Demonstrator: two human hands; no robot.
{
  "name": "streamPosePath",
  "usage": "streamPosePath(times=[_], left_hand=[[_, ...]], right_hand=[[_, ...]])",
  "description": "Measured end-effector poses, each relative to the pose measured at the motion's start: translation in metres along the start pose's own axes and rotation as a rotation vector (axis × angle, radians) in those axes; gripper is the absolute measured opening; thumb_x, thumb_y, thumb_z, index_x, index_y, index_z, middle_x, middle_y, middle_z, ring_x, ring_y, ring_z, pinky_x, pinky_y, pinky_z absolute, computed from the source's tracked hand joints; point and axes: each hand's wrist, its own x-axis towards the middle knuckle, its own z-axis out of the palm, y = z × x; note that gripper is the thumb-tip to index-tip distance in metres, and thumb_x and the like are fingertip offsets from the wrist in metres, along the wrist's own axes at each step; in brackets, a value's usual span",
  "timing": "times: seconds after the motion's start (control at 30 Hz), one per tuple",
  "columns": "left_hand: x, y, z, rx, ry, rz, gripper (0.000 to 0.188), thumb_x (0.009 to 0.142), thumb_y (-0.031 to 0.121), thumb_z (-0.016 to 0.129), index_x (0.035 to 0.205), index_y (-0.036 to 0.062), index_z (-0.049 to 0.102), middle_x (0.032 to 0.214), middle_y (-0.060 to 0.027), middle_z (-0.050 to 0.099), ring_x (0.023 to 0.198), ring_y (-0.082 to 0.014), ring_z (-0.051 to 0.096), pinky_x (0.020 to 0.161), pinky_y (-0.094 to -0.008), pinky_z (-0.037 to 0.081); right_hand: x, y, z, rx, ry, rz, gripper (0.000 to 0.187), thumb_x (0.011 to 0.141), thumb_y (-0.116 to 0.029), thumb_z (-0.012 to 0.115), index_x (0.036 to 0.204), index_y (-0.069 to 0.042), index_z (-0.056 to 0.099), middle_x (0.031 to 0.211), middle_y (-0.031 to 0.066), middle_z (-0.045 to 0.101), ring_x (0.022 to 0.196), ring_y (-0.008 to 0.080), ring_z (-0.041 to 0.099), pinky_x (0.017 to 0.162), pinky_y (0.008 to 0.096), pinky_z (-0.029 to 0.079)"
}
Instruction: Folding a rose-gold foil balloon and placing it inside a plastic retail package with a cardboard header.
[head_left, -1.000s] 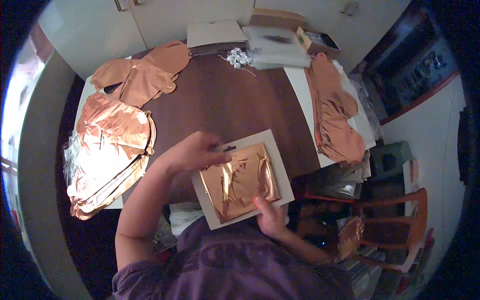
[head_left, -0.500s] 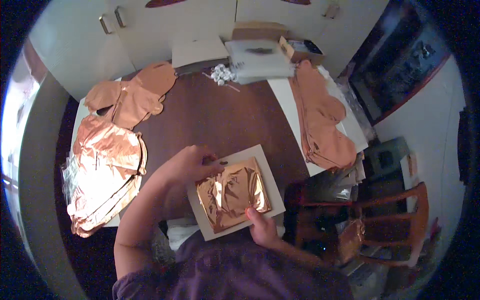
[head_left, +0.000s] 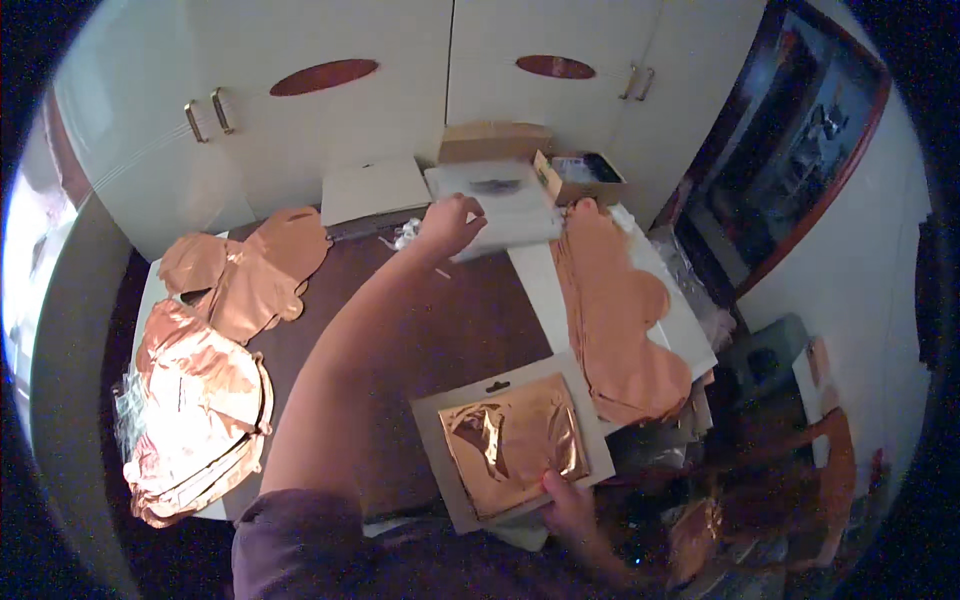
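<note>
My right hand (head_left: 572,512) grips a pale backing card (head_left: 596,447) by its lower right edge, thumb on top. On the card lies a folded copper-coloured foil balloon (head_left: 515,445), shiny and creased. The card has a dark-rimmed hanging slot along its top edge and is tilted above the table's front. My left hand (head_left: 452,225) reaches far across the table, over the near left part of a stack of clear plastic bags (head_left: 510,215). Its fingers are bent with a small gap between them, and nothing shows in them. Small white curled ribbons (head_left: 405,235) lie beside its wrist.
Flat copper foil balloons lie in piles at the left (head_left: 200,390) and right (head_left: 620,320) of the brown table (head_left: 400,400). Behind are pale cards (head_left: 375,190), an open carton (head_left: 585,180) and white cabinets (head_left: 400,90). A wooden chair (head_left: 835,470) stands at the right.
My left hand has left the card's upper left corner and stretched forward to the plastic bags. The card in my right hand has shifted right and a little nearer. The head view has tilted up.
</note>
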Motion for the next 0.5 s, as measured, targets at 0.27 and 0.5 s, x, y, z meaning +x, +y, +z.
streamPosePath(times=[0.27,0.5], left_hand=[[0.046,-0.049,0.051,0.213,0.004,-0.075,0.024,0.073,0.037,0.073,0.087,0.0177,0.072,0.1,-0.0144,0.066,0.101,-0.0346,0.06,0.084,-0.0473,0.05],[0.059,-0.037,0.061,0.312,-0.021,-0.175,0.018,0.078,0.033,0.068,0.082,0.0161,0.072,0.1,-0.009,0.066,0.099,-0.0324,0.062,0.085,-0.047,0.05]], right_hand=[[0.007,-0.093,0.027,0.191,0.327,0.288,0.047,0.086,-0.005,0.06,0.131,-0.006,0.044,0.103,0.0063,0.057,0.092,0.0183,0.06,0.084,0.0364,0.051],[0.02,-0.067,0.013,0.193,0.259,0.136,0.031,0.092,-0.017,0.061,0.12,-0.005,0.057,0.107,0.0071,0.062,0.099,0.0171,0.058,0.087,0.0329,0.049]])
